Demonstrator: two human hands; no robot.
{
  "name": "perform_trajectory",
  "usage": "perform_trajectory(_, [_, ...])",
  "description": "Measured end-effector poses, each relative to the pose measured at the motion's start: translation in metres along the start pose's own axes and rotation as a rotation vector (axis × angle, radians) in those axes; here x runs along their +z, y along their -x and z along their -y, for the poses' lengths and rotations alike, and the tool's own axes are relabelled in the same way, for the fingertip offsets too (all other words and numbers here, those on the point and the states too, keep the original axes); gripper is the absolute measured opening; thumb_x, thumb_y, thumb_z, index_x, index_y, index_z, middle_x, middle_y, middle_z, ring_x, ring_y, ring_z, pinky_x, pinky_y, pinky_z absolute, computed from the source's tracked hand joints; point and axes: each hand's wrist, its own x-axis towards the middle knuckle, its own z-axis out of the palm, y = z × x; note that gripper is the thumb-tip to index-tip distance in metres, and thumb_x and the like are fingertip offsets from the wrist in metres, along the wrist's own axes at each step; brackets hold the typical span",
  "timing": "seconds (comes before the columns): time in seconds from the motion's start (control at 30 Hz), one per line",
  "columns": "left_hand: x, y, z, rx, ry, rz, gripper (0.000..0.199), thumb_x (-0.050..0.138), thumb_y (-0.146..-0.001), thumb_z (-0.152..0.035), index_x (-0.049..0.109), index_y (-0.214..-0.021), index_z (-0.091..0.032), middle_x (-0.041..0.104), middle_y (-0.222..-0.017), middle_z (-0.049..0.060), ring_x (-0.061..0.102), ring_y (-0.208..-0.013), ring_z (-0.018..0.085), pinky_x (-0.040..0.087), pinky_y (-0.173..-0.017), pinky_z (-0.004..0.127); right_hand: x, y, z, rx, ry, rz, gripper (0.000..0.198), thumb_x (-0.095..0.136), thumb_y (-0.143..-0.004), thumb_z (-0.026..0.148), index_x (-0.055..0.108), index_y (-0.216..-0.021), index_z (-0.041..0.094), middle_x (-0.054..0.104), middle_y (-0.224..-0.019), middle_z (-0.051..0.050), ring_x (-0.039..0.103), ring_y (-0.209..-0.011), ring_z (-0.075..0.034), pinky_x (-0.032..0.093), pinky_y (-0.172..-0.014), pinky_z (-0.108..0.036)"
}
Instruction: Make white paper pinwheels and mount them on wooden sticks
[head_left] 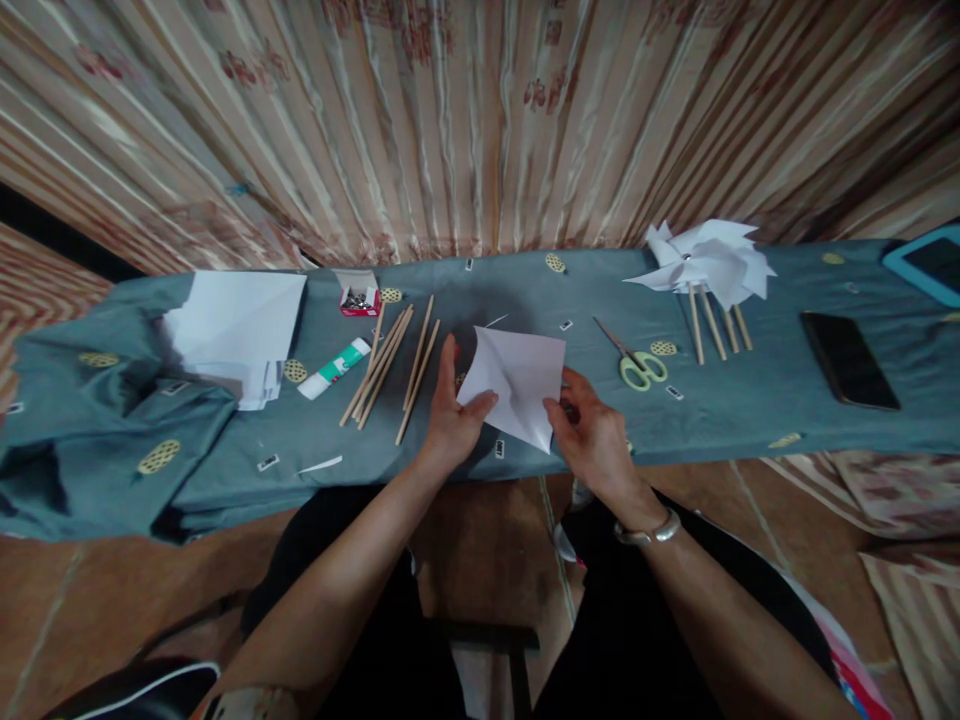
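Note:
A creased square sheet of white paper (517,380) is held up between my two hands over the front part of the table. My left hand (454,415) grips its left edge, thumb on the near face and index finger pointing up. At the right edge, my right hand (592,430) pinches the paper between thumb and fingers. Left of my left hand lie several thin wooden sticks (386,365). To the right of my right hand rest scissors (637,368) with light green handles.
A glue stick (335,368), an open red box of small metal pieces (360,298) and a stack of white paper (236,315) lie to the left. Several paper pinwheels on sticks (709,262), a black phone (847,360) and a blue-edged device (930,262) are at the right.

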Motion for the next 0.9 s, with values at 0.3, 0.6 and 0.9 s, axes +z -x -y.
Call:
perform_trajectory(0.3, [-0.013, -0.003, 0.01, 0.283, -0.291, 0.013, 0.098, 0.071, -0.083, -0.031, 0.006, -0.157, -0.031, 0.007, -0.168, 0.013, 0.024, -0.15, 0.035, 0.036, -0.116, 0.055, -0.002, 0.014, -0.03, -0.07, 0.143, -0.059, 0.082, 0.06, -0.088, 0.042, 0.022, -0.154, 0.012, 0.055, -0.141, -0.024, 0.064, -0.117, -0.035, 0.056, -0.092, -0.051])
perform_trajectory(0.6, [-0.017, 0.022, -0.022, 0.646, -0.797, 0.413, 0.034, 0.043, -0.094, -0.011, 0.067, -0.116, -0.02, 0.069, -0.127, 0.01, 0.053, -0.134, 0.027, 0.016, -0.121, 0.064, -0.014, 0.015, -0.031, -0.439, 0.448, -0.026, 0.073, 0.05, -0.097, 0.023, 0.012, -0.159, 0.021, 0.021, -0.164, -0.02, 0.015, -0.153, -0.037, 0.032, -0.114, -0.064])
perform_trajectory(0.9, [-0.023, 0.024, -0.023, 0.587, -0.751, 0.459, 0.05, 0.052, -0.084, -0.011, 0.059, -0.133, -0.015, 0.058, -0.142, 0.015, 0.045, -0.14, 0.031, 0.028, -0.119, 0.059, -0.018, 0.012, -0.043, -0.513, 0.33, 0.224, 0.055, 0.04, -0.091, 0.002, 0.051, -0.142, 0.02, 0.047, -0.153, -0.015, 0.039, -0.145, -0.028, 0.038, -0.115, -0.058])
